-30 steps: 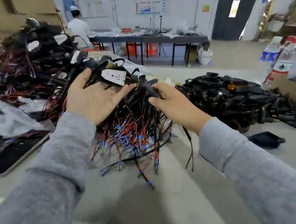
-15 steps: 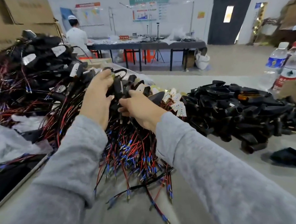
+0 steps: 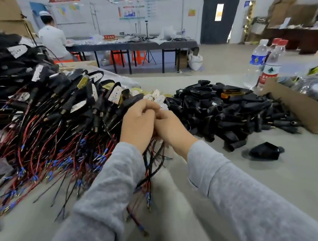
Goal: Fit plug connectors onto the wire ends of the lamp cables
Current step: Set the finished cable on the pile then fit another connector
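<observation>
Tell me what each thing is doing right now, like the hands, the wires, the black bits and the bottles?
left hand: fingers curled round a bunch of lamp cables.
right hand: curled, pressed against the left; what it holds is hidden.
cable pile: heaped on the table, red and black wires splayed out.
black connector heap: piled loose.
stray black piece: lying alone.
water bottles: upright, capped.
</observation>
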A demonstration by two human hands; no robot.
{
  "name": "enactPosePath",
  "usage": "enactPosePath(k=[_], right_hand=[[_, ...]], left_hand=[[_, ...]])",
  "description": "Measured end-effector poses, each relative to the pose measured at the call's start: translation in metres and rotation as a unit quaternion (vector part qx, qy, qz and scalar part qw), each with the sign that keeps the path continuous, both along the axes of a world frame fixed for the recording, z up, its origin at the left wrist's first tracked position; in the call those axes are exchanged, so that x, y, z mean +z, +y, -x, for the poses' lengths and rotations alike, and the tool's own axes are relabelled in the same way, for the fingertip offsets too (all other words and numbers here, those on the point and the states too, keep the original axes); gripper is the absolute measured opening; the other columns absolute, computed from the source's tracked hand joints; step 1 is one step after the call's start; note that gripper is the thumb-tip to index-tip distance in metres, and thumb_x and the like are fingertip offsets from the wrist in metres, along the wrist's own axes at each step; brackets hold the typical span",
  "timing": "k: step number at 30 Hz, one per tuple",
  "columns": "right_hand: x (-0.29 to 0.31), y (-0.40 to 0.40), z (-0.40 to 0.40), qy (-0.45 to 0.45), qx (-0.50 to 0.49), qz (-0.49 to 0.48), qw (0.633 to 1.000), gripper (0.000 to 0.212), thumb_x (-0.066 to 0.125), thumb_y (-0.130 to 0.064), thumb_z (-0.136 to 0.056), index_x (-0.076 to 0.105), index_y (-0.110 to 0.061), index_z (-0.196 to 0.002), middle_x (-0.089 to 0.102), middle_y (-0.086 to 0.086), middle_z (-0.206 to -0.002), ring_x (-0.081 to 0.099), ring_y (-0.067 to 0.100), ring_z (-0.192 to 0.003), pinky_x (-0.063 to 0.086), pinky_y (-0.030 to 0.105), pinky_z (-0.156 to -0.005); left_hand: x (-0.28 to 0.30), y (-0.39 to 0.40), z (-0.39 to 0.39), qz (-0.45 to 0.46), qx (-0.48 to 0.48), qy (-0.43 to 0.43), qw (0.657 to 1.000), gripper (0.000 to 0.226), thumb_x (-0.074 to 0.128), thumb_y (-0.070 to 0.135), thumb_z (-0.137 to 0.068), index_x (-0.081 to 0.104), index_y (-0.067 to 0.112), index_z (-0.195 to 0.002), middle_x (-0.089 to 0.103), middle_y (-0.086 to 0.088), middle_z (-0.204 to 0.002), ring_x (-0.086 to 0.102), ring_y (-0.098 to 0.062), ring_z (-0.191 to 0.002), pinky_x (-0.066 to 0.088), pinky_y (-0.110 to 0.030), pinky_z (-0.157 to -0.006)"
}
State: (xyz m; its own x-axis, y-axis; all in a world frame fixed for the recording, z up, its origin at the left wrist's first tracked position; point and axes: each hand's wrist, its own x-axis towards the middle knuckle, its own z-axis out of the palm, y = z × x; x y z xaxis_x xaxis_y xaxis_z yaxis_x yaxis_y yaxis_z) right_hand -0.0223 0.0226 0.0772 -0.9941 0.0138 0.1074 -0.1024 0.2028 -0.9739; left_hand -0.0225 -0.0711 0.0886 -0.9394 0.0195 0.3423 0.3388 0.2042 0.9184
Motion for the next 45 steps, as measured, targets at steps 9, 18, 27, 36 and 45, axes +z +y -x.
enactPosePath(k=[9, 18, 27, 36, 45], right_hand=[[-0.038, 0.078, -0.047, -0.034, -0.104, -0.076, 0.991, 0.028, 0.049, -0.004, -0.085, 0.066, -0.025, -0.077, 0.067, -0.001, -0.072, 0.062, 0.018, -0.065, 0.046, 0.027, -0.059], [-0.072, 0.107, -0.062, -0.053, -0.133, -0.098, 0.985, 0.027, 0.048, -0.007, -0.089, 0.065, -0.026, -0.081, 0.065, -0.005, -0.074, 0.060, 0.013, -0.071, 0.051, 0.035, -0.075], [-0.079, 0.107, -0.066, -0.003, -0.137, -0.081, 0.987, 0.024, 0.050, -0.014, -0.090, 0.069, -0.025, -0.082, 0.062, -0.017, -0.060, 0.057, 0.008, -0.063, 0.052, 0.034, -0.072], [-0.076, 0.105, -0.061, 0.008, -0.130, -0.060, 0.990, 0.020, 0.047, -0.033, -0.100, 0.065, -0.027, -0.097, 0.063, -0.013, -0.077, 0.059, 0.006, -0.076, 0.047, 0.027, -0.072], [-0.071, 0.108, -0.064, 0.060, -0.138, 0.037, 0.988, 0.018, 0.050, -0.016, -0.101, 0.066, -0.021, -0.106, 0.066, -0.007, -0.082, 0.061, 0.006, -0.076, 0.049, 0.027, -0.072]], left_hand=[[-0.049, 0.060, -0.009, 0.261, -0.043, -0.209, 0.941, 0.031, 0.050, 0.023, -0.084, 0.057, 0.024, -0.114, 0.063, -0.014, -0.114, 0.060, -0.032, -0.080, 0.051, -0.044, -0.069], [-0.071, 0.073, -0.017, 0.297, 0.100, -0.143, 0.939, 0.038, 0.050, 0.012, -0.088, 0.062, 0.017, -0.124, 0.056, -0.009, -0.131, 0.056, -0.033, -0.108, 0.045, -0.034, -0.083], [-0.080, 0.080, -0.023, 0.197, 0.183, -0.105, 0.957, 0.030, 0.048, 0.014, -0.093, 0.056, 0.024, -0.121, 0.065, 0.005, -0.119, 0.056, -0.016, -0.096, 0.035, -0.029, -0.073], [-0.079, 0.092, -0.028, 0.291, 0.127, 0.017, 0.948, 0.030, 0.045, 0.024, -0.099, 0.064, 0.019, -0.121, 0.062, -0.004, -0.121, 0.058, -0.023, -0.107, 0.042, -0.031, -0.080], [-0.076, 0.098, -0.041, 0.285, 0.049, 0.064, 0.955, 0.023, 0.050, 0.028, -0.096, 0.068, 0.024, -0.109, 0.059, 0.000, -0.101, 0.055, -0.019, -0.091, 0.044, -0.031, -0.076]])
